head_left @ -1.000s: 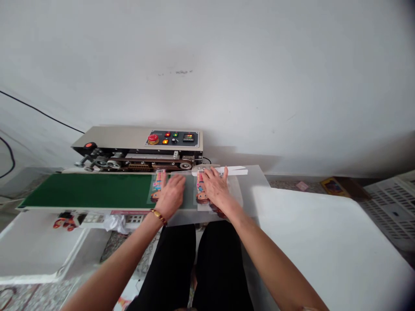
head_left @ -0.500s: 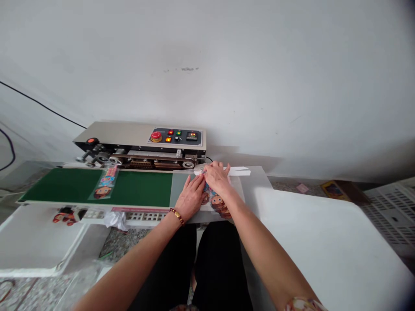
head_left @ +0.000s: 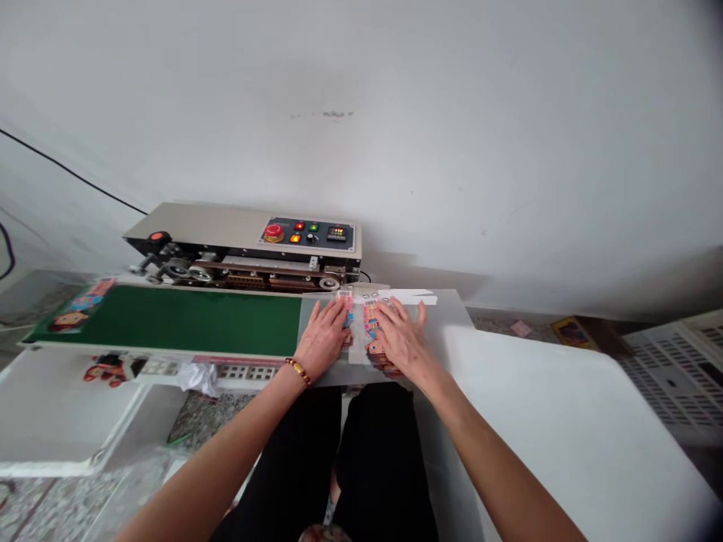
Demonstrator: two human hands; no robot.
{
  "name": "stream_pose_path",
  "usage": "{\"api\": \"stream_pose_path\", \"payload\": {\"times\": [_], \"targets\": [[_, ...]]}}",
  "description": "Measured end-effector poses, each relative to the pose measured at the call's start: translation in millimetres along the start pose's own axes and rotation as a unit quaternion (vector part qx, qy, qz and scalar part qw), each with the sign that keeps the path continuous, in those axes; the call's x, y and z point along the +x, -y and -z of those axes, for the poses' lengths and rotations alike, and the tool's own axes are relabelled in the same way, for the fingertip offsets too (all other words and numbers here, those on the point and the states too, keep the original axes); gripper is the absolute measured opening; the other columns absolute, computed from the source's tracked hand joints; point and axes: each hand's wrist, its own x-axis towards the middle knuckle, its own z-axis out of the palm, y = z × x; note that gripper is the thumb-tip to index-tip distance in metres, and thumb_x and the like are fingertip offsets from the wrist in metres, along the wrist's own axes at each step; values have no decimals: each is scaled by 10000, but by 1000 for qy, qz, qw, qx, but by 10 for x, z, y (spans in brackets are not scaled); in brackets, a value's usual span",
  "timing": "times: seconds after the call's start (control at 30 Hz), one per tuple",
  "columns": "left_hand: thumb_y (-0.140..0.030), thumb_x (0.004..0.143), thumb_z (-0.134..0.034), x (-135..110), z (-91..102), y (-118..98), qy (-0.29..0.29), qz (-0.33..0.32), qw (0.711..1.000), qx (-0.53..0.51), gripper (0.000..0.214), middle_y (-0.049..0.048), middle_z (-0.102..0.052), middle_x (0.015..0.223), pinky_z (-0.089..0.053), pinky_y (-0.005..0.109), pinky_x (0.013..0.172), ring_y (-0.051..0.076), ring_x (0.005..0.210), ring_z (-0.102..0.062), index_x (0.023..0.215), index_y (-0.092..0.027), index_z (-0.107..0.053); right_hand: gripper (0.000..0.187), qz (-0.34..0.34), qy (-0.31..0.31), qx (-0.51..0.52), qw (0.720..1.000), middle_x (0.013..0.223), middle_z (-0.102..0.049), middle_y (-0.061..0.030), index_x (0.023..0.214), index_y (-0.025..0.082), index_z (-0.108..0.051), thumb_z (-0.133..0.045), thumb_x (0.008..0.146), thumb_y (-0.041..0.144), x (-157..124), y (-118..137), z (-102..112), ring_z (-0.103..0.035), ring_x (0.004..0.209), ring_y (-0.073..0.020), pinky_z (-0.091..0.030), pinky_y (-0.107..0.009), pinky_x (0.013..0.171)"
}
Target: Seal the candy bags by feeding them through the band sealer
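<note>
Flat on a clear plastic sheet (head_left: 446,316) at the belt's right end lies my left hand (head_left: 323,337), its stretched fingers over a printed plastic packet (head_left: 346,307) with a cartoon face. To the right, my right hand (head_left: 402,339) rests with spread fingers on a stack of similar packets (head_left: 371,320). White strips (head_left: 415,299) lie just beyond that hand. Another cartoon packet (head_left: 84,302) lies on the green conveyor belt (head_left: 197,320) near its left end. My fingers hide part of the packets beneath them.
Behind the belt stands a band sealing machine (head_left: 226,233) with lit buttons and a red stop knob (head_left: 274,232). A white bin (head_left: 50,414) is below left, holding a packet at its edge. A white table (head_left: 553,421) and a slatted crate (head_left: 678,369) are at right.
The packet on the belt has moved left to the belt's far end. My hands have spread apart, uncovering a single packet under the left and the stack under the right.
</note>
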Motion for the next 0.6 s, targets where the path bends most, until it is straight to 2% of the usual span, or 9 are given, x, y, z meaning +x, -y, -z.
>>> {"api": "stream_pose_path", "payload": {"times": [0.17,0.27,0.33,0.43,0.53,0.6], "targets": [[-229,977,-480,-191,184,434,3,31,999,15,416,140,-524,1520,-269,566,1240,285,1433,-463,1387,-203,-545,394,38,22,-1,999,1459,-552,-86,1403,255,-556,-467,1026,181,89,87,-20,-350,1428,-328,48,-733,1177],[-204,963,-484,-247,276,548,-27,71,996,48,359,143,-595,1441,-197,620,1251,312,1387,-508,1298,-216,-612,361,47,28,12,998,1423,-577,-95,1375,243,-578,-496,1028,189,242,215,-2,-386,1397,-330,22,-722,1189],[-194,975,-455,-214,277,467,-41,68,996,50,353,151,-626,1396,-167,625,1260,307,1374,-523,1283,-191,-628,333,41,27,21,999,1400,-593,-91,1350,248,-597,-508,1032,203,308,290,7,-415,1373,-329,-15,-714,1196],[-181,999,-393,-70,173,187,-25,5,1000,9,415,141,-601,1438,-252,537,1262,249,1412,-493,1371,-171,-577,346,28,27,26,999,1420,-579,-83,1352,267,-601,-491,1033,193,323,318,4,-419,1374,-331,-45,-720,1191],[-182,989,-415,82,36,-57,1,-34,999,-11,484,147,-506,1537,-299,509,1244,251,1475,-412,1466,-142,-485,392,6,32,22,999,1441,-567,-86,1358,265,-604,-431,1026,147,255,218,0,-401,1395,-330,-30,-744,1170],[-201,986,-437,129,-19,-110,15,-36,999,-8,503,156,-479,1557,-290,516,1246,269,1486,-391,1482,-120,-463,393,-16,30,16,999,1437,-573,-86,1324,259,-630,-405,1025,141,180,112,3,-396,1400,-330,-15,-753,1161]]}}
